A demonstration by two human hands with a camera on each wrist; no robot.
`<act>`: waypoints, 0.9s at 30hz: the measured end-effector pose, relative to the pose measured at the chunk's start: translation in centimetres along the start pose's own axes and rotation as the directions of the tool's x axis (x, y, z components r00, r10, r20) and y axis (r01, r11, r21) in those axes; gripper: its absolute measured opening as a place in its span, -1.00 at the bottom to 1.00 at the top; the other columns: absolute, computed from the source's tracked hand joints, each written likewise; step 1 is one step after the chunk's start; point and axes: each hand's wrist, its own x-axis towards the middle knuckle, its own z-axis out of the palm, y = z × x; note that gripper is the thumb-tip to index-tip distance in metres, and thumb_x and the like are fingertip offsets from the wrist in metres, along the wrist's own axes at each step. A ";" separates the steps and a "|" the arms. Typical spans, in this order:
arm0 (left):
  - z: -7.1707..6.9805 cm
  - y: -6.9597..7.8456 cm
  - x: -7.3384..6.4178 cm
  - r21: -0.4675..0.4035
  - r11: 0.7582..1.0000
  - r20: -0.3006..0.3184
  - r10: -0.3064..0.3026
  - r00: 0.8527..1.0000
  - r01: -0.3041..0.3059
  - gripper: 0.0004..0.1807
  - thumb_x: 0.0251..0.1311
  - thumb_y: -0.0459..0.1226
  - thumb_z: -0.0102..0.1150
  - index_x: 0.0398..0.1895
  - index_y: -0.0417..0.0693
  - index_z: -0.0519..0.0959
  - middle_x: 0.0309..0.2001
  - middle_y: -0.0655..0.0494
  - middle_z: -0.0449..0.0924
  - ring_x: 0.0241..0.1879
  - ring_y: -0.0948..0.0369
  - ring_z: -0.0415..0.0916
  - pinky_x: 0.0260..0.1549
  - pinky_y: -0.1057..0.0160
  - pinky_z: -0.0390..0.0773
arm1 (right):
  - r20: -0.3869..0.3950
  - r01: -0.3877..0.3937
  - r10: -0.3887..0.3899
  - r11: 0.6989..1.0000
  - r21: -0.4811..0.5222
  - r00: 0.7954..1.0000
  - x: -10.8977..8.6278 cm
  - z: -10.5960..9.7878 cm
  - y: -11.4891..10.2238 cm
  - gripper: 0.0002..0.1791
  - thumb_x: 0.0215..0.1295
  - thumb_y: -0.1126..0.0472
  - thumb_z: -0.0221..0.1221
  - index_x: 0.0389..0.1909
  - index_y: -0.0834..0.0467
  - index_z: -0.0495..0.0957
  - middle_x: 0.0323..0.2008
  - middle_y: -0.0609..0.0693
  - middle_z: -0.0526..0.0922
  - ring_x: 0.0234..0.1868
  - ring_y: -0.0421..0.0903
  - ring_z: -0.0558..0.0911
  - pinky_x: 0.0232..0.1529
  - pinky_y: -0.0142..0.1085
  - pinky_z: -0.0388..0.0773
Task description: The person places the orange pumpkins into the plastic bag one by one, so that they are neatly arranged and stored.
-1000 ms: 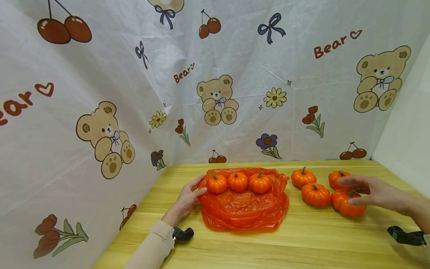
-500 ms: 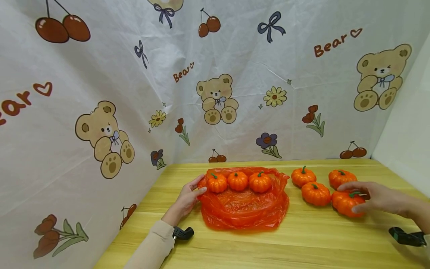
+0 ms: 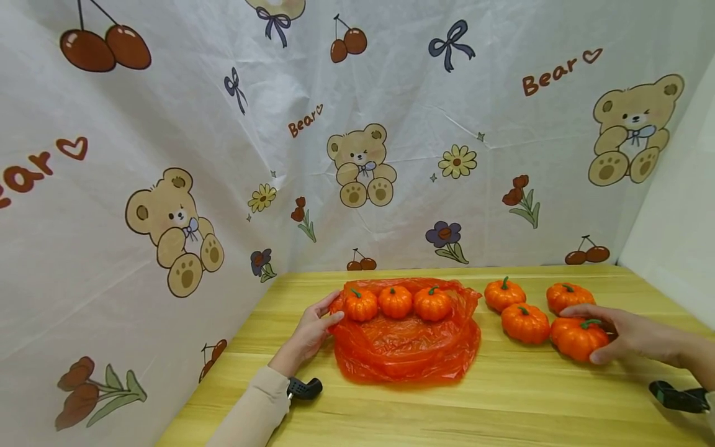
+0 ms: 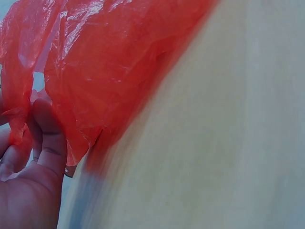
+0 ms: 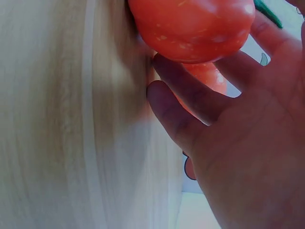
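Left hand (image 3: pixel 310 327) at the left edge of a red plastic bag (image 3: pixel 404 367); film pinched between thumb and fingers. Bag lies crumpled on the wooden table (image 3: pixel 391 416). Three pumpkins (image 3: pixel 395 302) sit in a row at its far side; inside or on top of the film, cannot tell. Right hand (image 3: pixel 637 336) at the nearest pumpkin (image 3: pixel 578 340), right of the bag: thumb on the near side, fingers curled round the far side, stem leaning right. Three more pumpkins (image 3: pixel 525 324) stand close by, leftward and beyond.
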 end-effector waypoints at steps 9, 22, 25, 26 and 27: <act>0.1 0.2 -0.1 -0.002 1.000 0.009 0.005 1.000 -0.005 -0.23 0.39 -0.42 0.21 0.62 -0.07 0.17 0.59 -0.21 0.14 0.32 0.01 0.47 -0.05 0.31 0.73 | 0.016 -0.064 0.065 0.997 -0.052 0.998 0.0 0.3 -0.4 -0.05 0.19 0.20 0.43 0.56 0.05 0.18 0.37 0.58 0.21 0.03 -0.64 0.26 -0.10 -0.43 0.43; -0.1 -0.1 -0.1 0.013 1.000 0.003 -0.004 1.000 0.004 -0.24 0.38 -0.39 0.24 0.61 -0.02 0.21 0.59 -0.20 0.14 0.41 -0.08 0.38 0.03 0.27 0.71 | -0.007 -0.110 0.110 0.984 -0.141 0.994 0.0 0.6 -0.2 -0.07 0.20 0.14 0.44 0.51 0.21 0.17 0.32 0.58 0.30 0.18 0.23 0.43 -0.01 -0.04 0.48; -0.1 -0.1 0.0 0.014 1.000 0.005 0.000 1.000 0.000 -0.25 0.39 -0.40 0.23 0.61 -0.02 0.21 0.59 -0.21 0.13 0.42 -0.10 0.37 0.03 0.27 0.71 | -0.009 -0.095 0.095 0.985 -0.142 0.995 0.0 0.5 -0.2 -0.08 0.21 0.15 0.44 0.52 0.19 0.18 0.32 0.55 0.32 0.16 0.06 0.45 -0.03 -0.16 0.48; -0.1 -0.1 0.0 0.011 1.000 0.003 -0.001 1.000 0.001 -0.25 0.39 -0.40 0.23 0.61 -0.02 0.22 0.59 -0.21 0.13 0.41 -0.10 0.37 0.03 0.27 0.71 | -0.008 -0.088 0.088 0.987 -0.137 0.996 0.0 0.5 -0.2 -0.07 0.20 0.15 0.44 0.52 0.20 0.18 0.31 0.54 0.33 0.14 0.01 0.45 -0.05 -0.22 0.48; -0.1 0.0 0.0 0.008 1.000 0.001 -0.002 1.000 0.002 -0.26 0.39 -0.40 0.23 0.60 -0.01 0.23 0.59 -0.21 0.14 0.41 -0.10 0.38 0.03 0.27 0.72 | -0.008 -0.090 0.090 0.987 -0.134 0.996 0.0 0.5 -0.2 -0.07 0.20 0.15 0.44 0.52 0.19 0.18 0.31 0.52 0.34 0.12 -0.08 0.45 -0.07 -0.28 0.48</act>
